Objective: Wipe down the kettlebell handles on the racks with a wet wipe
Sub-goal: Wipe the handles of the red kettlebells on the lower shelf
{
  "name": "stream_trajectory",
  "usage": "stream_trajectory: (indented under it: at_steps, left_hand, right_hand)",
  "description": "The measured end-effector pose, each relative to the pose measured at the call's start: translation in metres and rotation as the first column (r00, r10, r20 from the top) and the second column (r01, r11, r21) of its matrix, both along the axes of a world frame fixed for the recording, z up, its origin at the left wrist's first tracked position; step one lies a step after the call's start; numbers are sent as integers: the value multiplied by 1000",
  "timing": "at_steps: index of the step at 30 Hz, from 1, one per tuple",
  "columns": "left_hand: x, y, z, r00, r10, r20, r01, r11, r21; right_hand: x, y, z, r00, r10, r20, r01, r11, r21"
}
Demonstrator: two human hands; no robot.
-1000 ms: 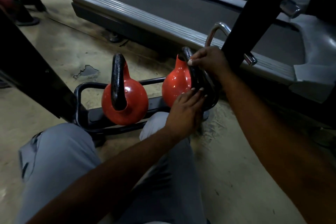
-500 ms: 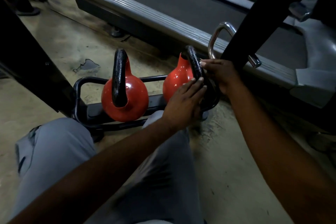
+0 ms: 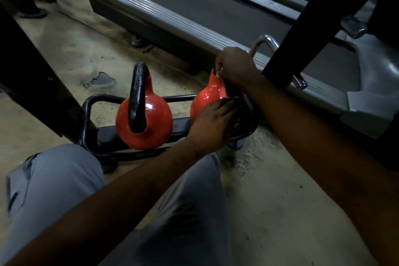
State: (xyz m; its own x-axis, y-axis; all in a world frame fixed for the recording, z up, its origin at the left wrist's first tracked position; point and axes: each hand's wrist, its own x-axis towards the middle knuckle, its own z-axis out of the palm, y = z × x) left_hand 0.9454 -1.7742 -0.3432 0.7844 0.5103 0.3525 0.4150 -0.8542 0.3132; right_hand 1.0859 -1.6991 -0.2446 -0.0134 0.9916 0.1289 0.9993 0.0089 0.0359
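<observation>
The left kettlebell (image 3: 144, 123) stands clear, its black handle open to reach from above. A gap separates it from the right kettlebell (image 3: 206, 95), which is hemmed in: the right hand (image 3: 235, 67) grips its top, the left hand (image 3: 212, 124) presses its near side, and a slanted black post (image 3: 302, 34) and chrome bar (image 3: 262, 42) stand just behind. The treadmill (image 3: 164, 17) blocks the far side. Bare floor (image 3: 280, 190) lies open rightward.

Kettlebell (image 3: 156, 120) red, handle (image 3: 138, 93) black; trousers (image 3: 54, 179) grey; floor (image 3: 280, 201) beige.
</observation>
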Motion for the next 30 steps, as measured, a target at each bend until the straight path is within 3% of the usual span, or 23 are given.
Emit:
stream_trajectory:
  at_steps: [2,4,5,6,8,9,10,12,14,15,16,17,19,21,26,29,30]
  left_hand:
    - [2,-2,0,999,35,24,-35,999,0]
    - [4,0,3,998,39,52,-39,999,-3]
    - [5,3,4,998,35,57,-35,999,-1]
    - [7,7,6,998,35,56,-36,999,5]
    - [10,14,11,998,43,49,-44,999,22]
    - [11,17,13,998,39,42,-40,999,34]
    - [12,19,13,999,32,34,-33,999,41]
    - [11,21,10,999,27,34,-29,999,39]
    - [10,20,8,999,25,32,-26,999,35]
    - [10,19,7,999,26,19,-27,999,45]
    - [10,17,6,1000,22,11,-23,998,57]
    - [11,16,4,1000,15,20,-16,998,59]
    - [15,14,-3,999,12,47,-14,999,40]
    - [17,11,-7,998,27,50,-29,999,30]
    - [14,5,-2,996,78,30,-81,992,93]
    - [13,6,0,993,95,66,-102,990,101]
    - [14,6,0,992,101,73,-107,990,90]
  right_hand:
    - [5,8,0,992,-73,-102,76,997,25]
    - [22,5,-6,914,-173,-366,209,976,61]
    - [31,-1,-11,815,-211,-539,280,959,47]
    - [38,-7,-17,655,-239,-717,339,941,-4]
    - [42,-16,-23,254,-278,-926,344,921,-182]
    - [43,-12,-23,132,-293,-947,324,916,-239]
    - [45,-2,-24,108,-303,-947,320,912,-256]
    - [48,22,-17,253,-373,-893,321,903,-286]
    - [45,40,-3,560,-353,-750,257,934,-248]
    - [39,44,5,769,-276,-577,174,958,-226]
    - [31,46,12,921,-166,-353,84,968,-237]
    - [22,48,17,987,-66,-148,26,965,-260]
    - [4,52,15,985,96,140,-55,960,-273]
    - [-10,60,9,956,111,273,-25,953,-301]
    - [-26,91,8,920,67,387,155,843,-515]
    - [-14,105,4,947,3,320,165,852,-496]
    - [-3,107,2,972,-54,230,162,860,-484]
